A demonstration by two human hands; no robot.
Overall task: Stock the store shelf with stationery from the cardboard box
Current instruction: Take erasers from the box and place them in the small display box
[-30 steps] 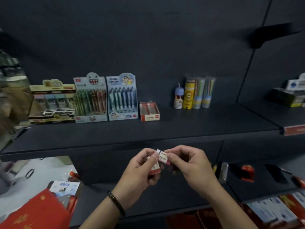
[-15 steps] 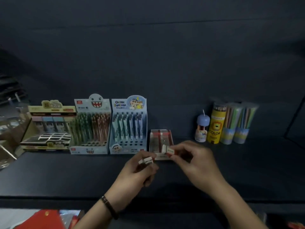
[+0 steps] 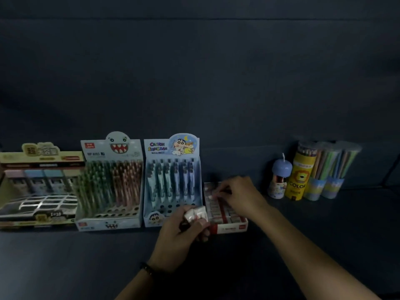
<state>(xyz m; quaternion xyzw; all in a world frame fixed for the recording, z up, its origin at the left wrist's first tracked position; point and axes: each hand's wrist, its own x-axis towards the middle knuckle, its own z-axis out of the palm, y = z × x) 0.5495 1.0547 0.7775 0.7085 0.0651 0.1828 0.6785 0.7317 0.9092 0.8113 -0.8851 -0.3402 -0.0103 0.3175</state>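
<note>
A small red and white eraser box (image 3: 229,225) stands on the dark shelf (image 3: 86,256), with rows of erasers inside it. My right hand (image 3: 240,197) reaches into the box from the right, and its fingertips pinch a small eraser (image 3: 220,192) over the box's far half. Just left of the box's front corner, my left hand (image 3: 179,232) grips a few small white erasers (image 3: 195,213). The cardboard box is out of view.
Left of the eraser box stand three display boxes: a cartoon pen display (image 3: 173,182), a shark-face pen display (image 3: 110,185) and a yellow display box (image 3: 39,187). To the right stand a small blue-capped tube (image 3: 279,178), a yellow pencil tube (image 3: 299,176) and clear pencil tubes (image 3: 331,172).
The view has come closer to the shelf. My right hand has moved from in front of the eraser box to inside it with an eraser. My left hand has come up beside the box.
</note>
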